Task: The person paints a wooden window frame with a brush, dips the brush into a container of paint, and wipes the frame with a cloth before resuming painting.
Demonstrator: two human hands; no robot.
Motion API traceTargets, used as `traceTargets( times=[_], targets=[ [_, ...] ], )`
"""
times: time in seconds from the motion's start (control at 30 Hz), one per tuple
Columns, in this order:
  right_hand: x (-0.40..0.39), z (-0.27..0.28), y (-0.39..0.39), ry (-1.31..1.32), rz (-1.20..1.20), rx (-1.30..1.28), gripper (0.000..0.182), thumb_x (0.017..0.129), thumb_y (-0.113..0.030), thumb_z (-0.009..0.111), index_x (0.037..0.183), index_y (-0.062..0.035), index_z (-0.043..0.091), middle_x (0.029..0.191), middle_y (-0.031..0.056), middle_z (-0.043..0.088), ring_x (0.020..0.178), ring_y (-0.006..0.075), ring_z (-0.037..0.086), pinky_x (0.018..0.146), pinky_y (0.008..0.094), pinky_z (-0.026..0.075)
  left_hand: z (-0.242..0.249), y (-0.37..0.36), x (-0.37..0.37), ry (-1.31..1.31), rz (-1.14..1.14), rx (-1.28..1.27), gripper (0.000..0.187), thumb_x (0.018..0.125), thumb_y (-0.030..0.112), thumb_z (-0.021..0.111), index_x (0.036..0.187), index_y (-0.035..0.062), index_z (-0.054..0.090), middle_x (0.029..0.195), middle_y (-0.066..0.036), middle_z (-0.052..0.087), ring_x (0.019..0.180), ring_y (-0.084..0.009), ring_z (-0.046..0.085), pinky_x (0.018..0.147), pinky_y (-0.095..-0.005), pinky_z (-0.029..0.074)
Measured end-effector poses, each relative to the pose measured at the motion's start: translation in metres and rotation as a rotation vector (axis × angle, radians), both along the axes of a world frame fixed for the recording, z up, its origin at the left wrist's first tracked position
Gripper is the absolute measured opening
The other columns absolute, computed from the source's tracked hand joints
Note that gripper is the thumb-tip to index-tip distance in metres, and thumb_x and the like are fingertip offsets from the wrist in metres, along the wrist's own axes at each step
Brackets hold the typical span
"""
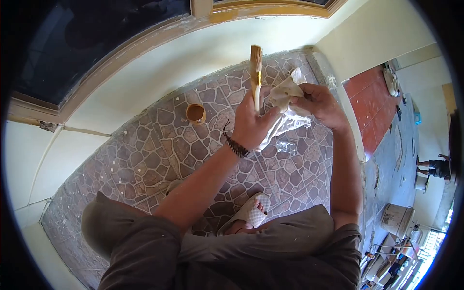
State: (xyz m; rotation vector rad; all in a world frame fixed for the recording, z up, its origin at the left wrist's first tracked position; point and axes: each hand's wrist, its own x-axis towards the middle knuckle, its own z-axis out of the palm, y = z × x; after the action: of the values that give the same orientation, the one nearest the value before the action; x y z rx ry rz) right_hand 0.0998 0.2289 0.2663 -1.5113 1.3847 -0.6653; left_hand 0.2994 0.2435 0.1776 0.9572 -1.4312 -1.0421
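Observation:
My left hand [251, 123] is closed round the pale handle of a paintbrush [256, 67], whose brown-stained bristles point up and away from me. Between the fingers of my right hand [321, 105] is a white rag [286, 94] with faint stains. Part of the cloth also touches my left thumb, and more white fabric [290, 124] hangs or lies just below. A small open can of brown paint [195, 114] stands on the stone-patterned floor to the left of my hands. Near the cloth, a clear plastic wrapper [285, 147] lies on the floor.
A window frame [145, 34], partly painted brown, runs above the cream wall. Past a low ledge [355, 121] on the right are red tiles, white shoes [390, 81], a bucket [397, 220] and stacked clutter. Another person [437, 168] is at the far right. My sandalled foot [251, 212] is below.

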Motion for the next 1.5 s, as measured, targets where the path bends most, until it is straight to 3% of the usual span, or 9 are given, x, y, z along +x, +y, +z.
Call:
traceTargets(
  times=[0.13,0.17,0.3,0.57,0.87,1.17,1.27,1.33,1.5],
  targets=[
    [0.017,0.011,0.013,0.031,0.0,-0.011,0.028,0.084,-0.018,0.075,0.098,0.0047,0.067,0.074,0.0009,0.062,0.065,0.0053,0.052,0.056,0.0233,0.04,0.018,-0.009,0.002,0.236,-0.231,0.218,0.045,0.082,0.022,0.079,0.114,-0.0003,0.057,0.091,-0.005,0.065,0.086,-0.0125,0.064,0.074,-0.0281,0.053],
    [0.021,0.012,0.014,0.055,0.007,-0.021,0.027,0.083,-0.019,0.077,0.094,0.0036,0.067,0.073,0.0008,0.061,0.064,0.0054,0.051,0.056,0.0235,0.04,0.018,-0.009,0.002,0.311,-0.212,0.21,0.036,0.082,0.024,0.08,0.094,0.0029,0.055,0.086,-0.004,0.063,0.077,-0.0095,0.06,0.066,-0.025,0.051],
    [0.03,0.002,0.015,0.221,-0.002,-0.274,0.016,0.081,-0.012,0.077,0.083,0.0014,0.068,0.074,0.0036,0.064,0.066,0.0088,0.055,0.059,0.0268,0.044,0.015,-0.004,0.01,0.126,-0.109,0.168,0.044,0.078,0.02,0.083,0.077,0.0093,0.04,0.088,-0.005,0.067,0.067,-0.0048,0.049,0.061,-0.0238,0.046],
    [0.052,-0.01,0.017,0.246,-0.003,-0.358,0.011,0.08,-0.005,0.074,0.09,-0.0016,0.071,0.075,0.0083,0.068,0.065,0.0128,0.062,0.06,0.0283,0.049,0.004,0.009,0.019,0.28,-0.165,0.346,0.035,0.077,0.004,0.079,0.078,0.008,0.045,0.097,-0.006,0.068,0.07,-0.0043,0.049,0.062,-0.0232,0.046],
    [0.059,-0.02,0.013,0.271,0.05,-0.758,0.009,0.081,0.0,0.07,0.088,-0.0016,0.064,0.086,0.0129,0.067,0.077,0.0204,0.065,0.069,0.0314,0.05,0.003,-0.002,0.032,0.174,-0.113,0.311,0.045,0.076,0.007,0.082,0.075,0.0117,0.038,0.073,0.004,0.048,0.068,-0.0039,0.044,0.06,-0.0224,0.042],
    [0.056,-0.016,0.018,-0.099,0.012,-0.13,0.017,0.088,-0.003,0.065,0.102,0.0016,0.055,0.086,0.0115,0.062,0.079,0.0173,0.061,0.07,0.031,0.049,0.003,-0.013,0.029,0.346,-0.057,0.062,0.046,0.078,0.014,0.082,0.072,0.0125,0.036,0.064,0.005,0.039,0.058,-0.0042,0.037,0.051,-0.024,0.036],
    [0.06,-0.009,0.018,0.114,0.163,-0.158,0.02,0.087,-0.008,0.067,0.101,0.0018,0.057,0.082,0.0124,0.064,0.074,0.0165,0.062,0.066,0.0308,0.049,0.007,-0.01,0.032,0.362,-0.077,0.142,0.043,0.079,0.013,0.081,0.072,0.0119,0.038,0.064,0.005,0.041,0.058,-0.0045,0.038,0.05,-0.0248,0.036],
    [0.059,-0.016,0.015,0.243,0.055,-0.244,0.02,0.083,-0.008,0.069,0.099,0.0013,0.06,0.077,0.0126,0.065,0.07,0.0169,0.063,0.062,0.031,0.049,0.008,-0.006,0.03,0.284,-0.048,0.131,0.04,0.081,0.008,0.079,0.075,0.0114,0.04,0.073,0.003,0.051,0.067,-0.0047,0.045,0.059,-0.0237,0.043],
    [0.063,-0.025,0.01,0.273,-0.197,-0.595,0.013,0.076,0.002,0.067,0.088,-0.0009,0.06,0.075,0.0108,0.066,0.067,0.0161,0.062,0.062,0.0295,0.049,0.021,0.01,0.013,0.234,0.084,0.115,0.038,0.081,0.009,0.08,0.075,0.0106,0.042,0.068,0.005,0.04,0.065,-0.0043,0.043,0.058,-0.023,0.041]
  ],
)
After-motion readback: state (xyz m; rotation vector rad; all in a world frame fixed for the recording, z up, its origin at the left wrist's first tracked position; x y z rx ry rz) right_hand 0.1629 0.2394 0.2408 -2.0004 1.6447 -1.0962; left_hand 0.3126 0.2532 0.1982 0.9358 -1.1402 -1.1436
